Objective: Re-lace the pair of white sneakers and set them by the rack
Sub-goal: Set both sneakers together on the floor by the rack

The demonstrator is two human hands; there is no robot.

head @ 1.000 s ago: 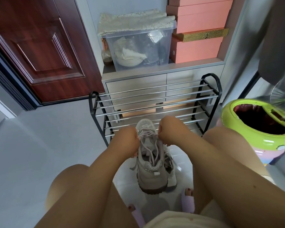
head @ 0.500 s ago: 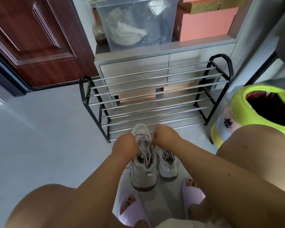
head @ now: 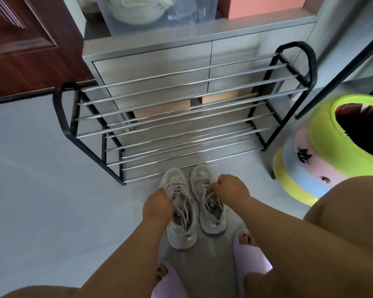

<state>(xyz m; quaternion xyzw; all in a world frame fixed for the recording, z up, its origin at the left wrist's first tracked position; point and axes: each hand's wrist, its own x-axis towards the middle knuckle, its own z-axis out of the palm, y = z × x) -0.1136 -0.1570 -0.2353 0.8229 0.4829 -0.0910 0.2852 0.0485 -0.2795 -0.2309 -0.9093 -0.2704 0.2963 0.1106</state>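
Observation:
Two white sneakers with pale pink laces stand side by side on the floor, toes toward the shoe rack (head: 108,134). My left hand (head: 157,206) grips the left side of the left sneaker (head: 181,214), its fingers hidden behind the upper. The right sneaker (head: 209,211) sits a little farther forward, and my right hand (head: 232,189) rests on its right side with fingers curled at the laces. Both toes lie just short of the rack's lowest bars.
The black-framed rack with chrome bars stands against a grey cabinet (head: 151,63). A green, pink and blue bin (head: 323,147) sits at the right. A dark red door (head: 30,39) is at the left. My feet in lilac slippers (head: 252,254) stand just behind the sneakers.
The sneaker I held up by its laces has come down onto the floor beside the other. My hands have moved apart, one to each shoe. The view has tilted downward and closer.

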